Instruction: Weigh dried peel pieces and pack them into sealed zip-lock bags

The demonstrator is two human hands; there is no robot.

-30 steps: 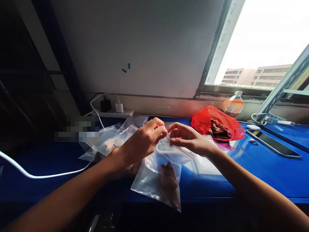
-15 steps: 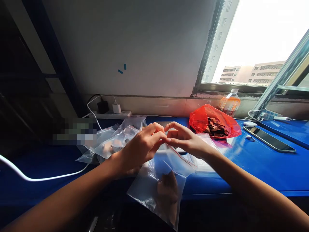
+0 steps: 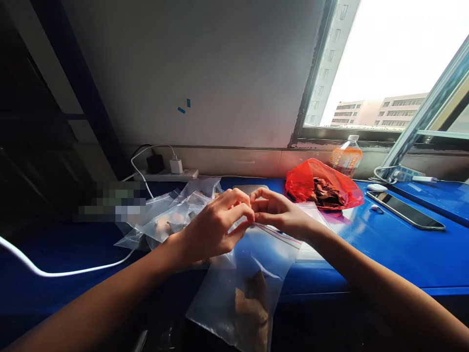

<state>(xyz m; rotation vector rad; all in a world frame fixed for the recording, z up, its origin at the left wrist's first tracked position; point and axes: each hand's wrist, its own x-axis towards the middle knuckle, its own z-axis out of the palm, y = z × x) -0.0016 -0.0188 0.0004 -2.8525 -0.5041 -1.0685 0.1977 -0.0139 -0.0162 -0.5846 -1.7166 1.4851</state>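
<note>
The left hand (image 3: 222, 222) and the right hand (image 3: 279, 210) met at their fingertips above the front edge of the blue surface (image 3: 373, 259). Both hands were pinching the upper edge of one zip bag (image 3: 249, 261), close to its left corner; how each finger was placed there, I cannot tell, since the tips covered one another. The zip bag hung down beyond the front edge of the surface, and brown pieces (image 3: 252, 318) lay in its lower part. Its red-lined seal (image 3: 280, 234) ran from the fingertips toward the right wrist.

To the left of the left hand, several transparent bags (image 3: 164, 215) overlapped on the surface. A white sheet (image 3: 309, 253) lay under the right wrist, near the front edge. Toward the back edge, a red plastic bag (image 3: 300, 183) stood open with dark brown flakes (image 3: 326, 194) inside, and a bottle (image 3: 346, 156) was just behind it. Nearer the right end, a phone (image 3: 406, 210) lay beside a small white case (image 3: 376, 187).
</note>
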